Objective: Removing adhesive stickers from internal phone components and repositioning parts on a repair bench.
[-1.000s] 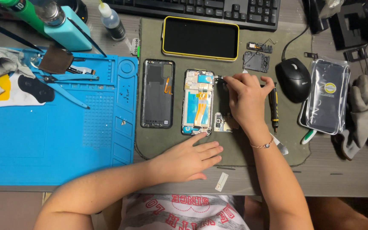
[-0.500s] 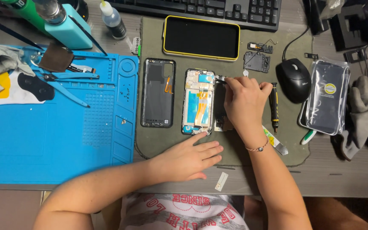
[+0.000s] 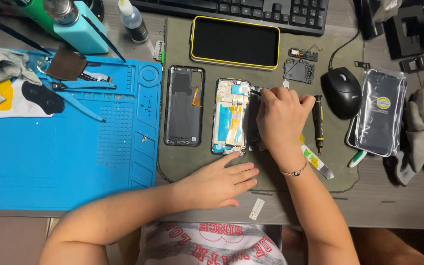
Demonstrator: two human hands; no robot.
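View from above of a cluttered desk (image 3: 398, 206). On its left lies a large blue work mat (image 3: 50, 162), carrying tweezers and a grey cloth. In the middle lies an olive green pad (image 3: 182, 162). At the top of the pad sits a dark phone in a yellow case (image 3: 235, 42), face up. Below it lies a black back cover (image 3: 184, 105), and just to its right the opened phone frame (image 3: 230, 116), its blue and pale inner parts exposed.

The left hand (image 3: 219, 182) rests flat on the pad, fingers loosely spread, one fingertip touching the frame's bottom edge. The right hand (image 3: 281, 118) is curled over the frame's right side, fingers pressed together at the upper corner; what it pinches, if anything, cannot be told.

The frame looks light, thin and fragile; it is likely best held by its outer edges, away from the ribbon cables.

To the right lie a black mouse (image 3: 342, 92), a black and yellow screwdriver (image 3: 318, 120), and a clear plastic packet (image 3: 379, 113) holding a dark phone-shaped item with a round yellow and white label. A small white sticker (image 3: 256, 208) lies near the desk's front edge.
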